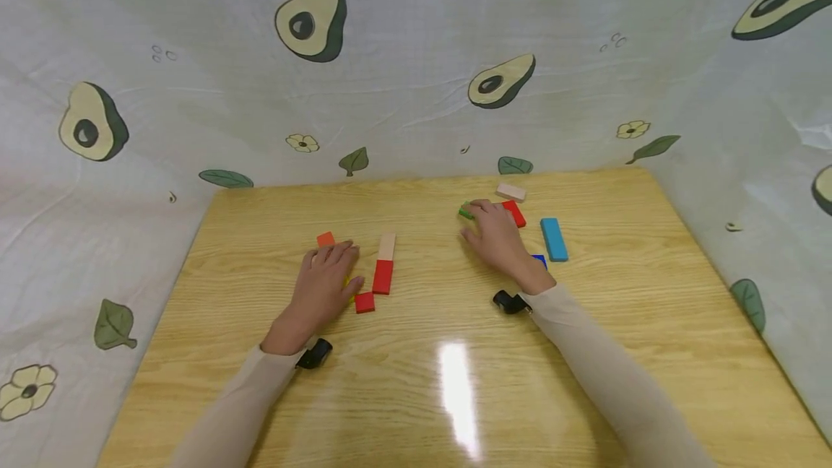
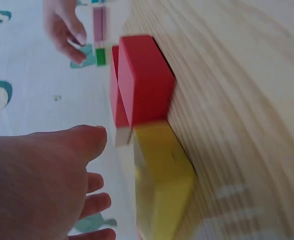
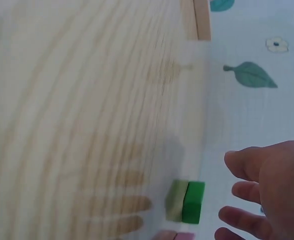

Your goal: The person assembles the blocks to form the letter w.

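My left hand (image 1: 320,287) is spread loosely over a yellow block (image 2: 164,170), which it mostly hides in the head view. Beside its thumb lies a small red block (image 1: 365,302), and past the fingertips an orange block (image 1: 326,239). To its right a longer red block (image 1: 383,277) and a pale wooden block (image 1: 387,246) lie end to end. My right hand (image 1: 499,238) hovers with bent, separated fingers near a small green block (image 3: 193,202); the right wrist view shows a gap between them. Partly behind this hand is another red block (image 1: 516,214).
Right of the right hand lie a light blue block (image 1: 555,239) and a partly hidden dark blue block (image 1: 540,260). A pale pinkish block (image 1: 511,192) sits near the table's back edge. Avocado-print cloth (image 1: 416,92) borders the wooden table (image 1: 403,381) at back and sides.
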The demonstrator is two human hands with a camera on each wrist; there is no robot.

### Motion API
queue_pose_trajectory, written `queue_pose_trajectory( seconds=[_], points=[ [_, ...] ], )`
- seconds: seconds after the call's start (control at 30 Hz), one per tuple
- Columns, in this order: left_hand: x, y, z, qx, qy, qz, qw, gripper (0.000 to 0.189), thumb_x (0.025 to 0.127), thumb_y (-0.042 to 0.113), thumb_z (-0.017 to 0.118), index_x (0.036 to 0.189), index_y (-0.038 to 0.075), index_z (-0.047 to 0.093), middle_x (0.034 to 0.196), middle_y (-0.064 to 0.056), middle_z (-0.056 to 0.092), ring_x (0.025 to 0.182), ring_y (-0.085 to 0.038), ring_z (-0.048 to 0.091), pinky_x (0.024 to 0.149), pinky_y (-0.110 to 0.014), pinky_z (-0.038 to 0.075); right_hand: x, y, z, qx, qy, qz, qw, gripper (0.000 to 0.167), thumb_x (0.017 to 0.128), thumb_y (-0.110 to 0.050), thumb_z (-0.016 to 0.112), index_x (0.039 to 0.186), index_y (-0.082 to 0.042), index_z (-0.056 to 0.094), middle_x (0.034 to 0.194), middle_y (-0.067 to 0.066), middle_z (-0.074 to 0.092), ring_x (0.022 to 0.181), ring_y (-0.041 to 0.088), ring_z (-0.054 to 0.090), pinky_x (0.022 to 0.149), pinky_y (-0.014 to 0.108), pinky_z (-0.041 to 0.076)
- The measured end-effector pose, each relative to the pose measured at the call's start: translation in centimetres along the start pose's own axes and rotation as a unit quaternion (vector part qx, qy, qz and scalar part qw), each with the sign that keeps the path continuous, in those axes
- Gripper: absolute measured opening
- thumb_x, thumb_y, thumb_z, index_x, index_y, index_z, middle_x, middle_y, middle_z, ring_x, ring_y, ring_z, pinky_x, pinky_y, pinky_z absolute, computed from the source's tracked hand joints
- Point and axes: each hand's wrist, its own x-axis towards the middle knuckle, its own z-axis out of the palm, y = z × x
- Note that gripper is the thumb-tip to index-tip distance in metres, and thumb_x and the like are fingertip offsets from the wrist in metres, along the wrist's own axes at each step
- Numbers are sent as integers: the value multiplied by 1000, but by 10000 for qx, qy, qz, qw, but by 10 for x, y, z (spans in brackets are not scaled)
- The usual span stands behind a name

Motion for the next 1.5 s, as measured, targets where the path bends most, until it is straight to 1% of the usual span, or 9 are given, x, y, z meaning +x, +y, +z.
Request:
queue_pose_trajectory(
  seconds=[0.2, 0.3, 0.43, 0.6, 0.7, 0.87, 1.13, 1.3, 1.5],
  points=[
    [19, 13, 7, -55, -325, 209, 9992, 56, 106, 32, 67, 152, 3, 54, 161, -17, 48, 143, -42, 45, 118, -60, 32, 4, 13, -4, -216, 116, 173, 9996, 48, 103, -18, 70, 146, 1, 60, 148, 23, 56, 136, 46, 49, 114, 61, 36],
    [24, 16, 10, -36, -401, 317, 9987, 55, 107, 32, 65, 153, 5, 54, 163, -16, 47, 144, -42, 45, 119, -59, 32, 8, 14, -3, -271, 99, 207, 9994, 48, 103, -19, 70, 146, 0, 60, 146, 23, 58, 135, 46, 50, 113, 62, 36],
    [26, 17, 14, 37, -430, 427, 9982, 54, 107, 31, 65, 154, 5, 55, 163, -14, 47, 144, -42, 47, 119, -58, 33, 12, 14, -1, -384, 40, 194, 9991, 49, 103, -19, 70, 146, 0, 60, 143, 24, 60, 136, 47, 50, 114, 64, 35],
    [26, 19, 16, 132, -492, 418, 9978, 53, 108, 31, 63, 154, 6, 55, 163, -13, 48, 145, -41, 46, 118, -58, 34, 19, 13, 1, -533, -91, 271, 9982, 47, 102, -19, 71, 143, 1, 63, 139, 25, 63, 136, 47, 51, 117, 63, 33],
    [27, 20, 15, 150, -512, 429, 9977, 53, 108, 31, 63, 154, 6, 56, 163, -13, 48, 144, -42, 46, 118, -58, 33, 23, 12, 2, -597, -134, 337, 9976, 44, 100, -18, 73, 139, 2, 66, 134, 24, 67, 130, 46, 53, 116, 61, 33],
    [28, 22, 15, 107, -578, 393, 9975, 53, 108, 30, 63, 154, 6, 55, 164, -13, 47, 143, -42, 46, 118, -59, 33, 30, 12, 5, -526, -84, 379, 9979, 39, 98, -15, 75, 133, 2, 69, 126, 22, 71, 116, 42, 58, 110, 57, 38],
    [31, 24, 15, 200, -602, 326, 9975, 52, 109, 32, 61, 155, 8, 55, 164, -11, 46, 142, -40, 47, 117, -58, 34, 39, 3, 15, -294, 92, 123, 9995, 30, 97, -12, 78, 124, -1, 75, 125, 18, 75, 112, 40, 60, 105, 56, 42],
    [31, 27, 15, 266, -626, 279, 9973, 52, 109, 33, 60, 155, 8, 55, 165, -10, 46, 141, -40, 48, 115, -58, 35, 41, -15, 22, -202, 1, -91, 9998, 29, 97, -12, 77, 125, -4, 76, 124, 15, 75, 112, 38, 62, 102, 54, 46],
    [30, 28, 15, 274, -617, 216, 9975, 54, 109, 33, 61, 156, 9, 54, 165, -10, 46, 141, -39, 48, 115, -57, 36, 45, -40, 33, -99, -170, -554, 9983, 30, 97, -14, 78, 125, -3, 76, 123, 15, 75, 113, 36, 64, 100, 52, 49]
  ],
)
